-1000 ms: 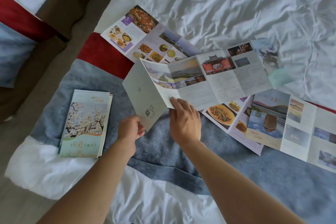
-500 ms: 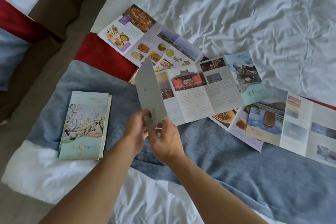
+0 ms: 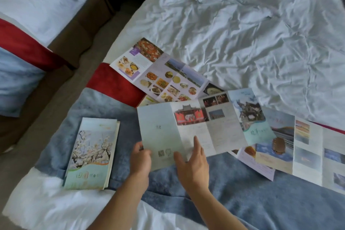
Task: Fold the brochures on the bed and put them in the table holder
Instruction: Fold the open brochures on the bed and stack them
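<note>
pale green-and-white paper brochure with a red temple photo (image 3: 196, 127), half folded, lying on blue-grey bed blanket (image 3: 242, 201) | left hand (image 3: 140, 158) pinches its lower-left corner | right hand (image 3: 193, 162) fingers spread, resting flat on it | folded blossom-cover brochure stack (image 3: 91, 153) to the left | unfolded food-photo brochure (image 3: 160, 74) behind | crumpled white bed sheet (image 3: 242, 33) beyond

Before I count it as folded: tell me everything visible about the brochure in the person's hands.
The partly folded brochure is thin printed paper. Its pale green end panel is turned over onto the next; three more panels lie spread to the right, showing a red gate photo, text and a teal cover. It rests on the blue blanket, overlapping other open brochures. The left hand pinches its lower left corner; the right hand presses flat on it.
</note>
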